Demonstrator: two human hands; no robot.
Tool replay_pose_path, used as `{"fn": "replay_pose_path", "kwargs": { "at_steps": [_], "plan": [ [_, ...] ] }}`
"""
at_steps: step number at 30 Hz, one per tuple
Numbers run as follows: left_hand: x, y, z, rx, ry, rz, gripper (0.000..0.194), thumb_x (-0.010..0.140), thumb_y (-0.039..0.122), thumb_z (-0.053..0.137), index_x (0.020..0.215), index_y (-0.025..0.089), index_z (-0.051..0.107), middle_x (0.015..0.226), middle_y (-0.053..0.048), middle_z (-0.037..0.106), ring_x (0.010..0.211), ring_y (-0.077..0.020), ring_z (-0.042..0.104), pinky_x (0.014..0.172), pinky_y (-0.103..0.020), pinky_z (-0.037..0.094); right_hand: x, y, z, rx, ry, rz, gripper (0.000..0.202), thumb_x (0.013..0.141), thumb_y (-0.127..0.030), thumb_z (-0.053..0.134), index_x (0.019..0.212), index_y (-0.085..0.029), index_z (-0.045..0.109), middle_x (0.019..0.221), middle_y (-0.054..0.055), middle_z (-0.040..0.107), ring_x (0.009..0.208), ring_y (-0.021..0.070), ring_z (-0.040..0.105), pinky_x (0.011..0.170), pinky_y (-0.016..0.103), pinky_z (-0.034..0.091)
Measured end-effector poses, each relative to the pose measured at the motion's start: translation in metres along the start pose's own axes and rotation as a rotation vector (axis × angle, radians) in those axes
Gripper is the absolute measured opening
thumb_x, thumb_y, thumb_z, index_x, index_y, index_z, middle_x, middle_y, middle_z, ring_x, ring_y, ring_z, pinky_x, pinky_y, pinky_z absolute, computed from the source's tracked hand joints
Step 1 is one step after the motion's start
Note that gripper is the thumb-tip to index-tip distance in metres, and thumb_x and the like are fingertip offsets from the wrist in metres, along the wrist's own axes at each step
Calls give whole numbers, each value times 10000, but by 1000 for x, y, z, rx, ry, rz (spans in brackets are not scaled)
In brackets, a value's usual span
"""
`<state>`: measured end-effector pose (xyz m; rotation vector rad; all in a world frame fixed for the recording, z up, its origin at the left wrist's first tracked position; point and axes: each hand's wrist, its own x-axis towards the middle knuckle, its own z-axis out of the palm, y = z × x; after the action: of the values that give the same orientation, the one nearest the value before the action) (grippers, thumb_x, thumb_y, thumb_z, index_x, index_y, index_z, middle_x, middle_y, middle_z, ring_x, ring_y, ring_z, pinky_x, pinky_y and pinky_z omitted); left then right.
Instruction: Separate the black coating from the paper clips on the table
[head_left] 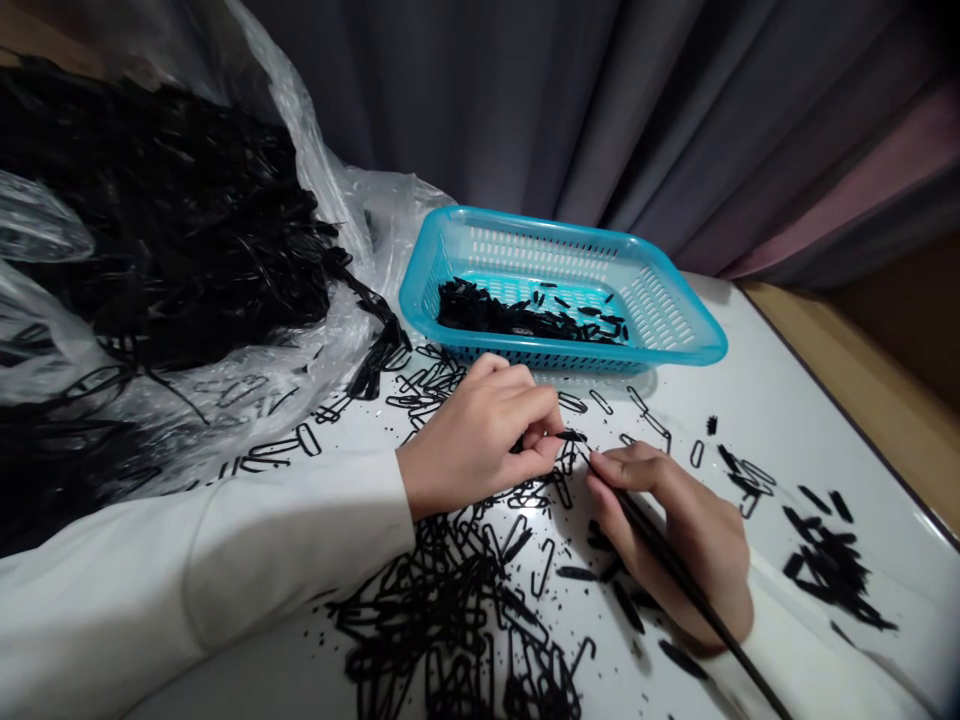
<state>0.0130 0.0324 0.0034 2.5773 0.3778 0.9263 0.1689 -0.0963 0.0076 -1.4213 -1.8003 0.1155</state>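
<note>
My left hand (491, 435) is closed, with a small black piece (573, 437) pinched between thumb and fingertips above the white table. Just to its right, my right hand (679, 520) grips a thin black tool (686, 583) like a pen, its fine tip touching or close to the piece. Under and in front of my hands lie many black looped frames (442, 600), tangled in a pile. Small dark oblong pieces (626, 605) are scattered below my right hand, and another cluster (829, 570) lies at the right.
Behind my hands stands a blue basket (675, 352), with black pieces inside. A clear plastic bag (300, 130) full of black parts (165, 220) fills the left. Grey curtains (510, 110) hang behind the white table (757, 370).
</note>
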Motion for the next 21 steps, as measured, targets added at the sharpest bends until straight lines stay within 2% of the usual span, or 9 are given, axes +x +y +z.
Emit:
{"fn": "replay_pose_path", "kwargs": {
  "at_steps": [10, 15, 21],
  "plan": [
    [-1, -3, 0, 14, -1, 56, 115, 857, 145, 555, 749, 170, 525, 669, 48, 545, 713, -109, 491, 798, -283, 314, 1, 1, 0, 3, -12, -32, 135, 872, -73, 553, 928, -195, 537, 828, 7, 638, 739, 82, 598, 687, 206, 486],
    [-1, -2, 0, 21, 5, 67, 123, 858, 138, 553, 743, 166, 519, 664, 51, 545, 711, -107, 489, 813, -291, 309, 2, 0, 0, -28, -32, -65, 128, 887, -69, 531, 929, -189, 529, 785, 10, 617, 713, 97, 574, 659, 222, 468],
    [0, -1, 0, -34, -21, 18, 95, 858, 161, 551, 764, 170, 545, 665, 45, 553, 717, -114, 498, 815, -296, 316, -2, 4, 1, -94, -65, -135, 177, 880, -13, 513, 919, -185, 503, 753, 14, 554, 679, 120, 498, 625, 262, 427]
  ]
}}
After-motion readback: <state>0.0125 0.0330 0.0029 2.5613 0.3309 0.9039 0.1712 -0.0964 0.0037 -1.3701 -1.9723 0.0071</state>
